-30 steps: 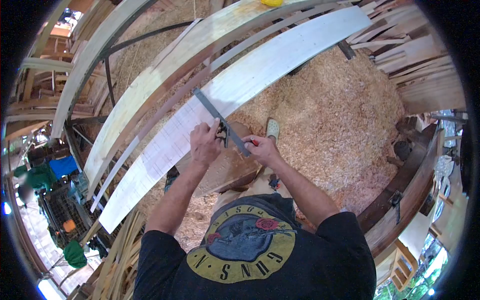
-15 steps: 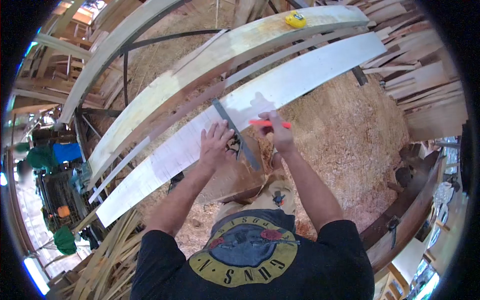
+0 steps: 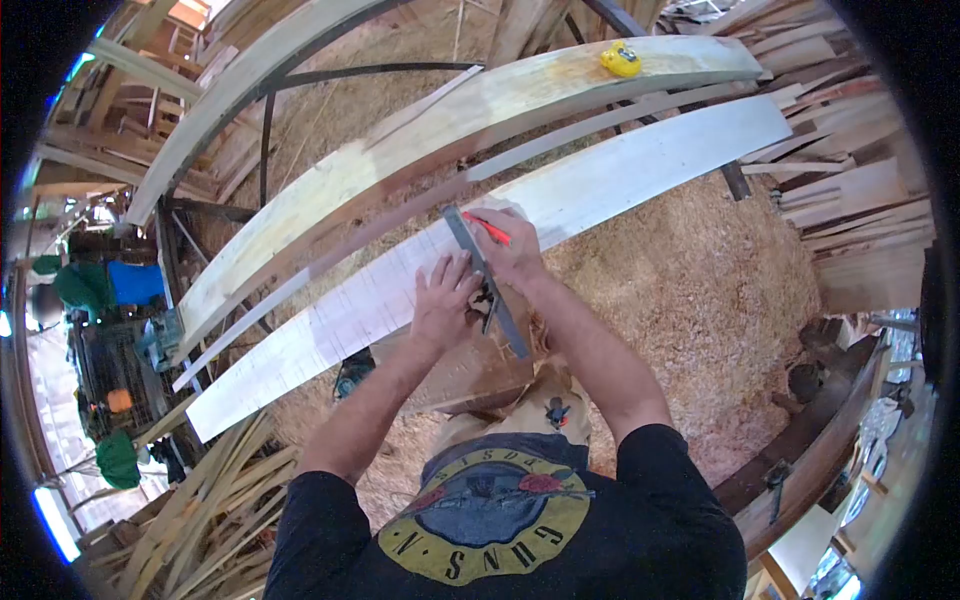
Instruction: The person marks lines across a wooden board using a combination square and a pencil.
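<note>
A long, pale curved plank [image 3: 350,300] crosses the view under my hands, with thin marks drawn across its left half. A metal combination square [image 3: 510,332] lies across it, its blade reaching past the plank's near edge. My left hand [image 3: 445,300] rests at the near edge, fingers spread on the wood and the palm side holding the square's head, which is partly hidden. My right hand [image 3: 513,250] pinches a red pencil [image 3: 490,228] beside the upper part of the blade. The pencil's tip is at the blade; contact with the wood cannot be made out.
Beyond the plank lie a narrow strip [image 3: 420,205] and a thick curved timber [image 3: 340,190] bearing a yellow tape measure [image 3: 621,59]. Stacked boards [image 3: 860,210] stand at the right, loose offcuts [image 3: 210,500] lower left. Wood shavings [image 3: 690,270] cover the floor.
My right hand has moved left and up, bringing the pencil from above the plank to the square's blade. My left hand stays at the square. The whole view has shifted slightly.
</note>
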A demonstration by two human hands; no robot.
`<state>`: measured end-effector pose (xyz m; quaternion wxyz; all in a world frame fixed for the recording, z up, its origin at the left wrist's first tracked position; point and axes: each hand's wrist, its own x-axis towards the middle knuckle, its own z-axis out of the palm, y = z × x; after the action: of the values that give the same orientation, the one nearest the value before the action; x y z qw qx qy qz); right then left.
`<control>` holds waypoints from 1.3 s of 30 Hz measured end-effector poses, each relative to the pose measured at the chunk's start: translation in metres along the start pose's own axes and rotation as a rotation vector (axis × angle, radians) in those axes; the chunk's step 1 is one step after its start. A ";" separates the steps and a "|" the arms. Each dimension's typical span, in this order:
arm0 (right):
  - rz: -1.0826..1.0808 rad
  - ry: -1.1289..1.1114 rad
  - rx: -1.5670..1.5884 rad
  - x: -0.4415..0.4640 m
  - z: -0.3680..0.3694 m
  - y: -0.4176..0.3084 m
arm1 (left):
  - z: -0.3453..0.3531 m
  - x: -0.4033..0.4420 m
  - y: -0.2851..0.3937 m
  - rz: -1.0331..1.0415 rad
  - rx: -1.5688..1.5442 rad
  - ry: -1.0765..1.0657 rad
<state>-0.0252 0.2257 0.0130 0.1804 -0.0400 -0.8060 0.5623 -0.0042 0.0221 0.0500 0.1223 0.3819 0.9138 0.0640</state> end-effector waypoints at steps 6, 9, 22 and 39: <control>-0.086 0.009 -0.046 0.003 -0.001 0.001 | -0.001 0.003 0.000 -0.002 0.004 -0.012; -0.114 -0.001 -0.051 -0.007 -0.006 -0.001 | 0.000 0.002 0.000 0.002 -0.008 -0.013; -0.228 0.008 -0.101 -0.016 -0.013 -0.002 | 0.008 0.004 -0.004 0.040 -0.014 0.042; -0.249 0.065 -0.085 0.000 -0.001 -0.007 | 0.005 0.002 -0.002 0.052 -0.044 0.095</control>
<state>-0.0234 0.2243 0.0197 0.2731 0.0344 -0.8215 0.4994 -0.0057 0.0224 0.0441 0.0857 0.3995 0.9067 0.1052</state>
